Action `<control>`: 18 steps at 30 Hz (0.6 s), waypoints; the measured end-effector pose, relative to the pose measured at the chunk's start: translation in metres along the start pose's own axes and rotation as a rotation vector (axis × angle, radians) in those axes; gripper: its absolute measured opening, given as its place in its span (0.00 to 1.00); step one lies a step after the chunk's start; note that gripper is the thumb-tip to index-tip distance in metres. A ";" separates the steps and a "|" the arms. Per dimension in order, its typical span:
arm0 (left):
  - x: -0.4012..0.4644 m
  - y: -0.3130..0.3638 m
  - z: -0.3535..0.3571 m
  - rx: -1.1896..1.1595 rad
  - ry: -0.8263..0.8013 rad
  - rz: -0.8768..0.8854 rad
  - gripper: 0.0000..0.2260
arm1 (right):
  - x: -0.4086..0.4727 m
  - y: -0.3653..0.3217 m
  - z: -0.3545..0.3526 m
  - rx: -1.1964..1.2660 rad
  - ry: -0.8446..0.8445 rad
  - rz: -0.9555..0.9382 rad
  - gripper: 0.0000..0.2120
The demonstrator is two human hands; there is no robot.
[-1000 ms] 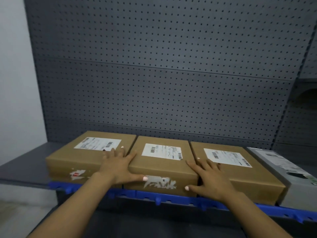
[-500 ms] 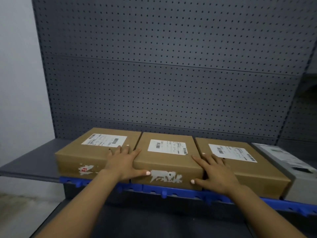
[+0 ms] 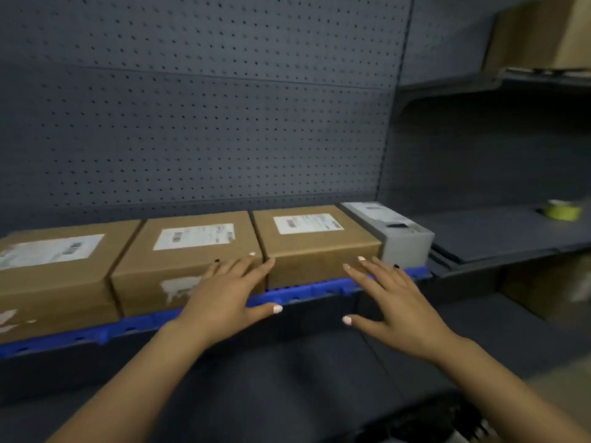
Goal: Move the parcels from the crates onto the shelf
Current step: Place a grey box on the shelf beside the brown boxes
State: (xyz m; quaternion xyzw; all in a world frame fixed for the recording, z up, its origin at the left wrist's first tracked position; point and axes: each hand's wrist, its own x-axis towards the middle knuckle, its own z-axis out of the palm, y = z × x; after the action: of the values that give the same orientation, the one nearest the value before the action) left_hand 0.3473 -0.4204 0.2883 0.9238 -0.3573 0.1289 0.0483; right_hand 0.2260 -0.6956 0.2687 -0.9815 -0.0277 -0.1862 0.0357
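I see the shelf [image 3: 319,290] front filled edge to edge: three brown parcels [image 3: 188,251] packed side by side, then a grey parcel [image 3: 399,235] touching the rightmost one, no gap for fingers between them. Above the row, bare pegboard [image 3: 224,107] leaves open room. Right of the grey parcel, the neighbouring shelf [image 3: 495,238] lies open up to a green tape roll [image 3: 564,211] at far right.

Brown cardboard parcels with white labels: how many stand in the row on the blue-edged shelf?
3. Left parcel, cut off by the frame edge; middle parcel; right parcel, next to the grey box. More may lie beyond the left edge.
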 end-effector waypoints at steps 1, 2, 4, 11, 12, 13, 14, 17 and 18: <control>0.004 0.019 0.008 -0.008 -0.006 0.040 0.43 | -0.024 0.014 -0.001 -0.014 -0.003 0.046 0.37; 0.008 0.039 0.017 -0.023 -0.015 0.078 0.44 | -0.049 0.027 -0.001 -0.027 -0.018 0.092 0.38; 0.014 0.084 0.033 -0.055 -0.032 0.171 0.44 | -0.103 0.051 -0.004 -0.048 -0.081 0.197 0.38; 0.007 0.245 0.089 -0.169 -0.209 0.459 0.44 | -0.291 0.106 -0.019 -0.060 -0.210 0.594 0.38; 0.004 0.267 0.099 -0.175 -0.237 0.497 0.44 | -0.318 0.111 -0.017 -0.064 -0.228 0.646 0.38; -0.001 0.287 0.109 -0.174 -0.263 0.533 0.44 | -0.343 0.114 -0.014 -0.070 -0.254 0.692 0.39; -0.006 0.306 0.119 -0.170 -0.290 0.563 0.45 | -0.367 0.116 -0.010 -0.074 -0.285 0.734 0.40; -0.024 0.356 0.146 -0.159 -0.410 0.648 0.40 | -0.422 0.114 0.002 -0.068 -0.354 0.831 0.44; -0.031 0.369 0.155 -0.156 -0.449 0.681 0.39 | -0.436 0.111 0.007 -0.059 -0.365 0.861 0.45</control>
State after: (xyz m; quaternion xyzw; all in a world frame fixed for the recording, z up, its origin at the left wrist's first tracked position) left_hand 0.1087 -0.7014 0.1299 0.7516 -0.6527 -0.0949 -0.0064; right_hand -0.1687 -0.8234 0.0955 -0.9210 0.3815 0.0203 0.0766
